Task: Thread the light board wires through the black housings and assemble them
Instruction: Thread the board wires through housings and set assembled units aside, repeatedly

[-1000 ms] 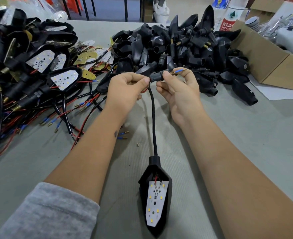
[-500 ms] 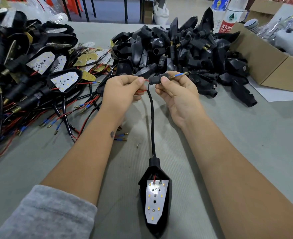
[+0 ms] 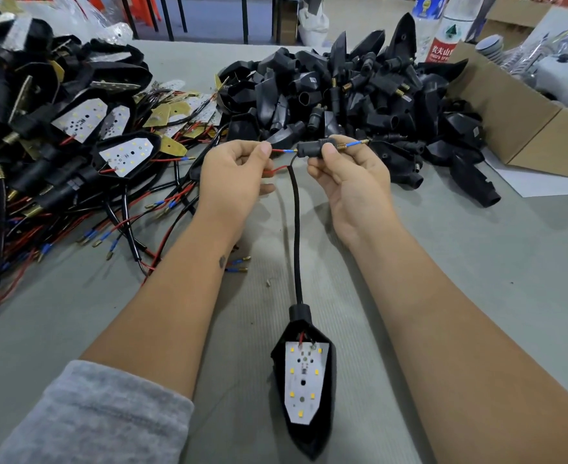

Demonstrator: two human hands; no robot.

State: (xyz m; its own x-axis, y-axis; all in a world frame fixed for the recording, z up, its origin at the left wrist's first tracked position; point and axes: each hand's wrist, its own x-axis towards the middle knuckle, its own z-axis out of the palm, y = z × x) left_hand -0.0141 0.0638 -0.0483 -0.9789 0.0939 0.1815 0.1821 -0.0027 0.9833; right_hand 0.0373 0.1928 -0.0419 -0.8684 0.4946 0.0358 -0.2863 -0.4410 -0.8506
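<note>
A white light board (image 3: 304,383) sits inside a black pointed housing (image 3: 322,440) on the grey table near me. A black sleeved cable (image 3: 297,236) runs from it up to my hands. My right hand (image 3: 349,182) pinches a small black stem piece (image 3: 309,149); a blue-tipped wire (image 3: 354,144) pokes out of its right end past a brass thread. My left hand (image 3: 232,177) pinches a red wire (image 3: 277,151) whose blue tip points at the stem's left end.
A heap of loose black housings (image 3: 359,92) lies behind my hands. Assembled lights with red and black wires (image 3: 75,155) crowd the left. A cardboard box (image 3: 523,125) stands at the right, with bottles (image 3: 446,31) behind it.
My hands have drawn slightly apart. The red wire with its blue tip now shows between them, at the left end of the stem piece. The blue-tipped wire still sticks out on the right.
</note>
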